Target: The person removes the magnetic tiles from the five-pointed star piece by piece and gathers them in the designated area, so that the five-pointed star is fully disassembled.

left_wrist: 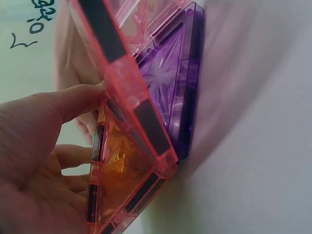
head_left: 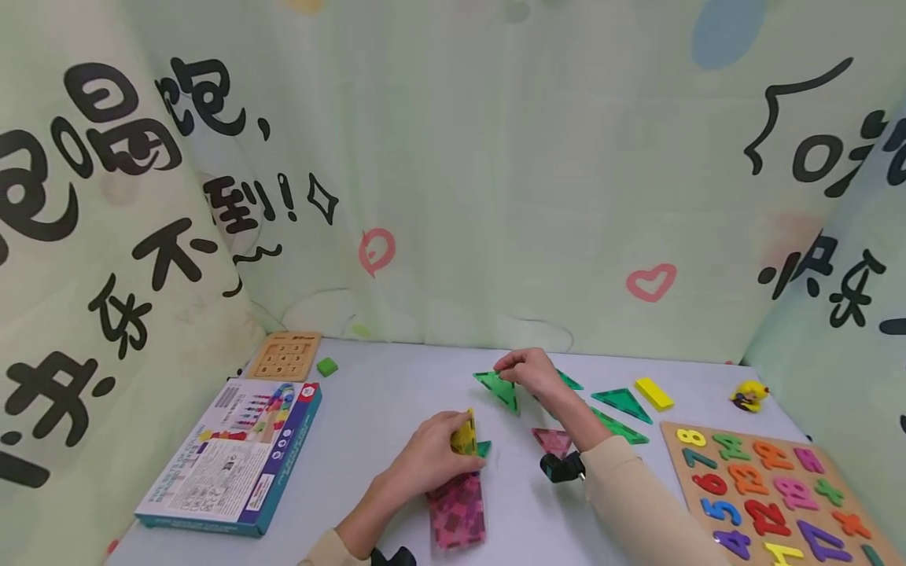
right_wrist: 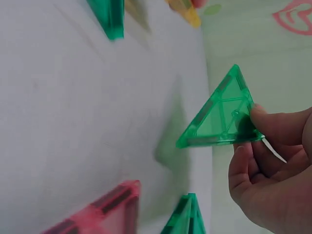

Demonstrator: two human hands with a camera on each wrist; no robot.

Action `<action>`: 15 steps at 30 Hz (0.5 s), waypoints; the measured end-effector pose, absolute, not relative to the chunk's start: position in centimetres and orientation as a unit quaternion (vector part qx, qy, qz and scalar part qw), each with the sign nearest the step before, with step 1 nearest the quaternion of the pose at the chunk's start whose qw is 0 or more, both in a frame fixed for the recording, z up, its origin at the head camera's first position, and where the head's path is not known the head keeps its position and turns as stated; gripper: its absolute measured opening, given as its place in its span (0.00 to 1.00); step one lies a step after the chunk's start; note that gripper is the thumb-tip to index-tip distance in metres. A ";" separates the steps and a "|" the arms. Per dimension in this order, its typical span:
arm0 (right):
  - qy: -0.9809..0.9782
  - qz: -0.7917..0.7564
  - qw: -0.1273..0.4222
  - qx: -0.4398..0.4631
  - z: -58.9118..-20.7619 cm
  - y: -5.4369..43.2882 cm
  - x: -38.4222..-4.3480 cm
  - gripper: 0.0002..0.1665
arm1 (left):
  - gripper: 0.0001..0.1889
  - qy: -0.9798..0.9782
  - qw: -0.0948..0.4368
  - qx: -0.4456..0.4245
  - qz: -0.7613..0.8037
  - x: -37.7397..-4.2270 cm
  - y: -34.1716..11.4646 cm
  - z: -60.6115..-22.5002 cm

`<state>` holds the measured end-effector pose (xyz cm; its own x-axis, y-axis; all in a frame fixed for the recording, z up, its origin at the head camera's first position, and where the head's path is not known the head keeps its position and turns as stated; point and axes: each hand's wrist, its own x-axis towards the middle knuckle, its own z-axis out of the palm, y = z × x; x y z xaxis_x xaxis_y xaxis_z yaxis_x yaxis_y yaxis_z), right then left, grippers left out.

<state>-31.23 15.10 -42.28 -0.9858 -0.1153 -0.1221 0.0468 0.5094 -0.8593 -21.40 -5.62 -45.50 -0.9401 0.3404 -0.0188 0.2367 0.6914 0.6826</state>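
My left hand (head_left: pixel 435 448) grips a yellow-orange triangular magnetic tile (head_left: pixel 465 437), thumb on one side and fingers on the other. That tile stands at the far end of a pink tile structure (head_left: pixel 458 515) on the table. The left wrist view also shows a purple tile (left_wrist: pixel 168 83) behind the structure's pink-red edge (left_wrist: pixel 129 92). A green tile (head_left: pixel 484 448) shows just beside the left fingers. Farther back, my right hand (head_left: pixel 531 373) pinches a translucent green triangular tile (right_wrist: pixel 226 112) by one corner, its shadow on the tabletop below.
A pink triangle (head_left: pixel 552 442) and green triangles (head_left: pixel 623 404) lie by the right forearm. Beyond are a yellow block (head_left: pixel 654 394) and a yellow toy figure (head_left: pixel 750 395). A number puzzle board (head_left: pixel 767 448) lies right; a box (head_left: pixel 233 456), wooden board (head_left: pixel 286 355) and green block (head_left: pixel 327 367) left.
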 end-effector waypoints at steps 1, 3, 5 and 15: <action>0.871 -0.483 0.084 -0.027 -42.3 14.9 -31.7 0.12 | 0.40 0.917 0.074 0.155 0.361 -21.5 -5.6 -45.5; 0.880 -0.466 0.089 -0.037 -42.3 14.5 -32.4 0.13 | 0.40 0.917 0.075 0.151 0.361 -21.5 -5.6 -45.5; 0.886 -0.453 0.093 -0.039 -42.4 14.0 -33.0 0.15 | 0.39 0.917 0.078 0.147 0.361 -21.6 -5.6 -45.5; 0.912 -0.401 0.062 -0.062 -44.0 13.0 -34.9 0.18 | 0.39 0.919 0.084 0.128 0.362 -21.6 -5.9 -45.4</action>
